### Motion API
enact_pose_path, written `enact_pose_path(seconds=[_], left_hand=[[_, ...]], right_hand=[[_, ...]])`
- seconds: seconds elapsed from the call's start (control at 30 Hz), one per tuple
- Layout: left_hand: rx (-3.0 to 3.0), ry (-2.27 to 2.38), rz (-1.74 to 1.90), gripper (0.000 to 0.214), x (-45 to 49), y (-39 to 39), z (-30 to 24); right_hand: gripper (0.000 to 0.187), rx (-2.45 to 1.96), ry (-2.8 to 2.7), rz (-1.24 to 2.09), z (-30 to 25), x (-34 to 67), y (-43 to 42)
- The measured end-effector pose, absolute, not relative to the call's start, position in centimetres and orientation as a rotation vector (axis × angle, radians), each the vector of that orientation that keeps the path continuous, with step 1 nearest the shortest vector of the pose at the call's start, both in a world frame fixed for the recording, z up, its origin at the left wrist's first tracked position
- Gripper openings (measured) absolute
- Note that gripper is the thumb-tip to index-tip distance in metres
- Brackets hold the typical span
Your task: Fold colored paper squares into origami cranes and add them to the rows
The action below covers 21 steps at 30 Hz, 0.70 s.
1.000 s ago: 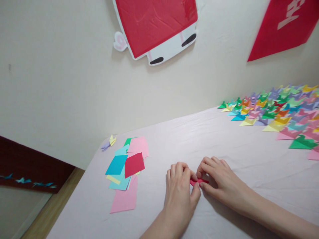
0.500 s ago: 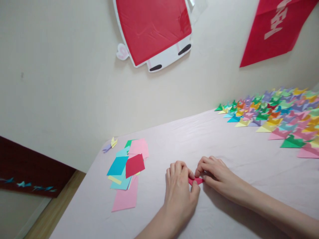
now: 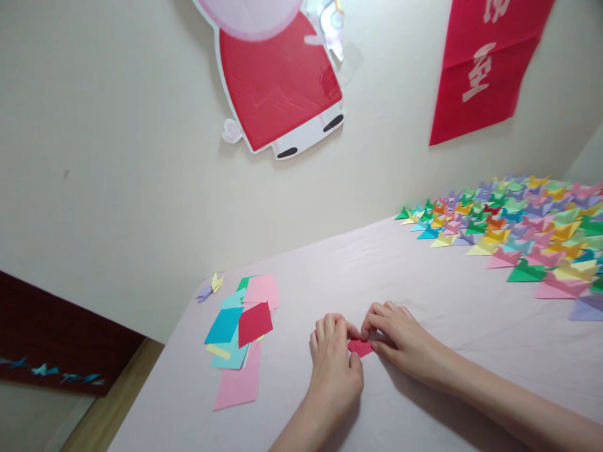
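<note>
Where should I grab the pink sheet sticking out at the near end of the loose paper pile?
Pinch the pink sheet by its near edge, coming from the near side. It lies flat with that end uncovered, while its far part runs under the light turquoise sheet, so a low, level pull seems best.

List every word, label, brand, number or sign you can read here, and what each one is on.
None can be read for certain.
Red wall banner: light, lettering-like marks, slanted and too blurred to read; the banner's top is cut off.
Wall cutout, loose paper sheets and folded red paper: no text visible.
</note>
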<state>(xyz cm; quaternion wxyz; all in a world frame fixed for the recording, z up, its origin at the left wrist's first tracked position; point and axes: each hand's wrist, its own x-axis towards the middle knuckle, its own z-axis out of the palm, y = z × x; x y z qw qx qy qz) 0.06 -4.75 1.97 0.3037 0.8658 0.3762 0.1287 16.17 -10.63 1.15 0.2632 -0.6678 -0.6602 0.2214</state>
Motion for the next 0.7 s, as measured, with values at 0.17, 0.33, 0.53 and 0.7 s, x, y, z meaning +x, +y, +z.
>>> enact_pose_path(seconds=[0.17,0.33,0.53,0.7], left_hand=[[2.312,0.917,0.415,0.042,-0.5,-4.8,1.6],[2.341,0.810,0.481,0.039,-1.1,-4.2,1.2],[2.262,0.768,0.592,0.025,-1.1,-3.8,1.5],[2.147,0.772,0.690,0.010,-0.9,-3.8,1.5]], right_hand=[[0.024,-1.784,-1.793,0.615,1.2,16.5,-10.6],[0.020,-1.732,-1.832,0.650,1.7,16.7,-11.0],[0.008,-1.718,-1.812,0.476,1.3,16.2,-10.8],[0.020,-1.675,-1.781,0.490,1.0,16.3,-10.3]])
